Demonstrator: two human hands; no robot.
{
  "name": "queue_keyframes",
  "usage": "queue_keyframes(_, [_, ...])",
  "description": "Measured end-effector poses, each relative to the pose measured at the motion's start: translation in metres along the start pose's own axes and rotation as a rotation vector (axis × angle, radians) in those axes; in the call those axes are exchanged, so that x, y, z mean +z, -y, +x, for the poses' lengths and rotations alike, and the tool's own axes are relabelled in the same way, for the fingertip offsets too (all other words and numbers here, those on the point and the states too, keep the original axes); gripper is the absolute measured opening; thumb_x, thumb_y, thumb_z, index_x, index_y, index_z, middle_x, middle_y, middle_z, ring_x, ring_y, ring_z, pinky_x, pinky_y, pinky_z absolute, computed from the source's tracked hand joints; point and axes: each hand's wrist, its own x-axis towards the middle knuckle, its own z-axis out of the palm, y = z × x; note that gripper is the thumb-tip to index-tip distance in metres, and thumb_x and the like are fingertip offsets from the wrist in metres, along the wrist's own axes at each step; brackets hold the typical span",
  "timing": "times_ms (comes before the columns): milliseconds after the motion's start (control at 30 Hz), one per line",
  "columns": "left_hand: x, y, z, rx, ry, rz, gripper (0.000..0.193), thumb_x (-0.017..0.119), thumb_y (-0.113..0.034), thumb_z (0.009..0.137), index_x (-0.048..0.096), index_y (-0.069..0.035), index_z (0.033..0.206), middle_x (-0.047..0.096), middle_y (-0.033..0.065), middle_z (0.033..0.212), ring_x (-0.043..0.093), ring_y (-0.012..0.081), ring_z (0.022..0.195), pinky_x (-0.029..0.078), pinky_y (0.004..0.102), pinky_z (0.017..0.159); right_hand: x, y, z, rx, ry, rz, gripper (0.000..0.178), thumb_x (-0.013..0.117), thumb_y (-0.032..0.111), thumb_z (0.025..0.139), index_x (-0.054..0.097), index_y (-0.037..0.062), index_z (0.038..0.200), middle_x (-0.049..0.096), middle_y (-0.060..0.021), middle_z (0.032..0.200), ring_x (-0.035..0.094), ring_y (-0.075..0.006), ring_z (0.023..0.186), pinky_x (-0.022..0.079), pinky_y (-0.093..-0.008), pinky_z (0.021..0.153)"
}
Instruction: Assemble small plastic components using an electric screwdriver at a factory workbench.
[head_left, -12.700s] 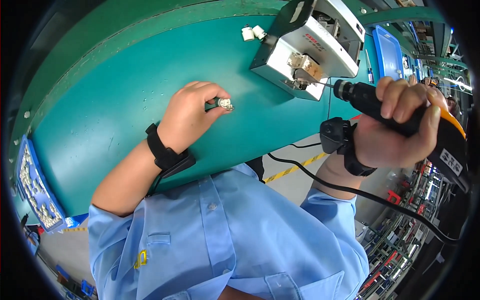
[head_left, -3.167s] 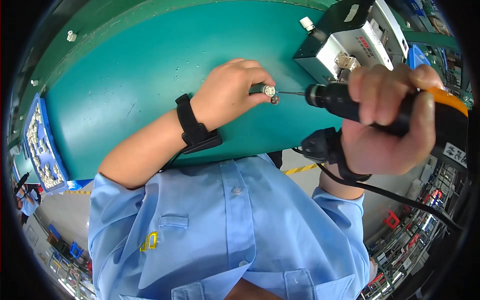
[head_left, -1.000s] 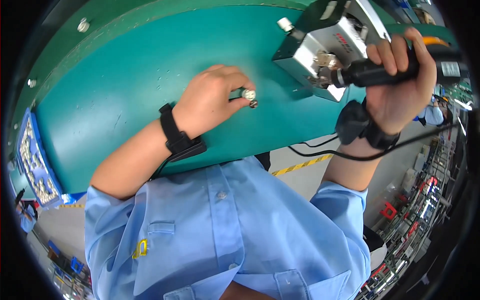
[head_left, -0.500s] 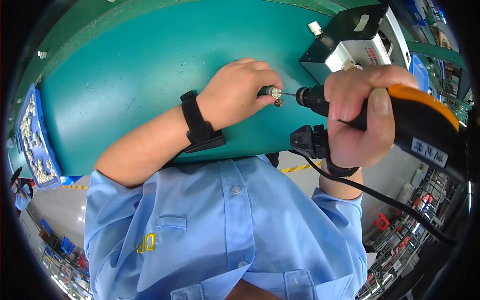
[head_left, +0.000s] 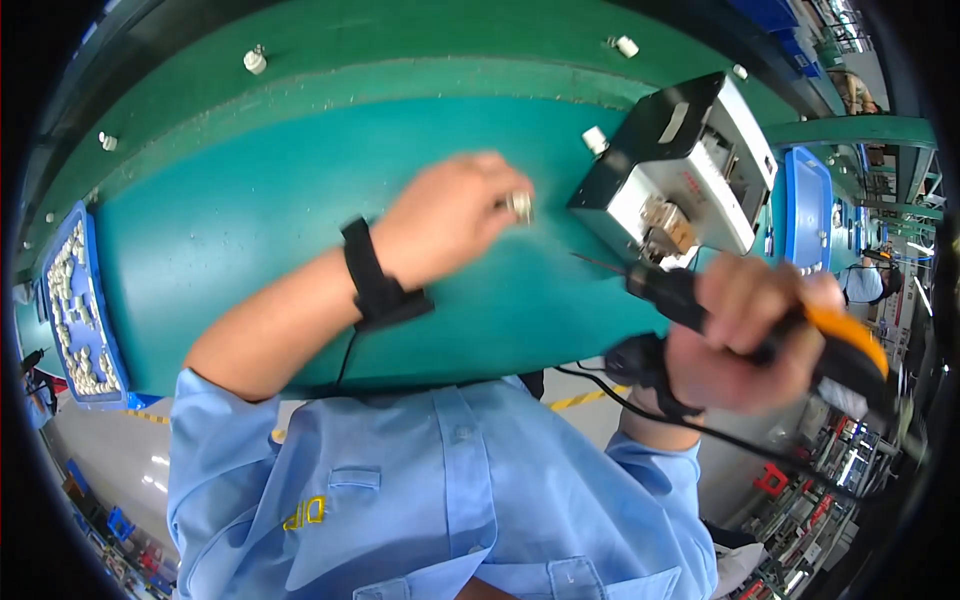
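My left hand (head_left: 435, 220), with a black strap on its wrist, is over the green mat and pinches a small pale cylindrical fitting (head_left: 520, 207) with metal on its end. Blur hides the fitting's details. Wrapped round a black and orange electric screwdriver (head_left: 665, 293) is my right hand (head_left: 745, 335), smeared by motion. The screwdriver's thin bit points left and stands apart from the fitting. Right of the fitting sits a black and silver bench machine (head_left: 655, 150) with a metal mechanism on its front.
A blue tray (head_left: 113, 330) of several small white parts stands at the far left. Another blue tray (head_left: 793, 200) lies beyond the machine. A white fitting (head_left: 595, 140) is beside the machine, and others lie along the back ledge (head_left: 430, 75). A black cable (head_left: 740, 440) hangs below my right hand.
The screwdriver has drawn back to the right and down, its bit now off the fitting. My left hand has moved slightly left with the fitting. The view shows more of the back ledge.
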Motion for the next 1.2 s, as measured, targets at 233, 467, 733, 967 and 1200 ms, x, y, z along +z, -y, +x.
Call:
queue_keyframes(233, [-0.070, 0.110, 0.131, -0.241, -0.183, 0.367, 0.028, 0.067, -0.016, 0.084, 0.066, -0.004, 0.110, 0.066, 0.0146, 0.100, 0.062, 0.0335, 0.093, 0.050, 0.0391, 0.085, -0.025, 0.044, -0.004, -0.166, -0.087, -0.115, 0.030, 0.051, 0.033, 0.096, 0.054, 0.0079, 0.112, 0.046, 0.0026, 0.061, 0.043, -0.0086, 0.049, 0.031, -0.0253, 0.053])
queue_keyframes(467, [-0.008, 0.024, 0.130, 0.595, -0.114, 0.348, 0.029, 0.069, -0.010, 0.080, 0.065, -0.004, 0.108, 0.064, 0.0149, 0.105, 0.060, 0.0341, 0.099, 0.048, 0.0396, 0.088, -0.045, 0.050, -0.003, -0.213, -0.191, -0.203, 0.033, 0.048, 0.035, 0.098, 0.053, 0.0088, 0.118, 0.047, 0.0020, 0.062, 0.044, -0.0098, 0.050, 0.033, -0.0274, 0.052])
queue_keyframes(733, [0.025, 0.017, 0.098, 0.320, 0.083, 0.248, 0.026, 0.066, -0.003, 0.079, 0.063, -0.005, 0.105, 0.058, 0.0127, 0.109, 0.058, 0.0355, 0.097, 0.048, 0.0404, 0.087, -0.042, 0.034, 0.009, -0.148, -0.100, -0.197, 0.032, 0.043, 0.030, 0.097, 0.056, 0.0063, 0.113, 0.042, 0.0021, 0.063, 0.041, -0.0094, 0.056, 0.033, -0.0282, 0.060])
queue_keyframes(967, [0.008, -0.004, 0.025, 0.028, 0.077, -0.077, 0.024, 0.066, -0.002, 0.080, 0.063, -0.007, 0.103, 0.060, 0.0119, 0.096, 0.058, 0.0340, 0.094, 0.048, 0.0399, 0.084, -0.029, 0.016, 0.000, -0.100, -0.238, -0.294, 0.027, 0.041, 0.029, 0.097, 0.055, 0.0075, 0.108, 0.042, 0.0010, 0.061, 0.040, -0.0106, 0.051, 0.034, -0.0290, 0.056])
queue_keyframes(1200, [0.011, -0.024, -0.030, 0.024, 0.105, -0.009, 0.024, 0.068, -0.001, 0.078, 0.063, -0.007, 0.101, 0.061, 0.0113, 0.095, 0.059, 0.0318, 0.089, 0.049, 0.0389, 0.081, -0.048, 0.011, 0.012, -0.013, 0.188, -0.098, 0.023, 0.045, 0.026, 0.096, 0.054, 0.0071, 0.105, 0.041, 0.0015, 0.059, 0.038, -0.0100, 0.048, 0.034, -0.0292, 0.053])
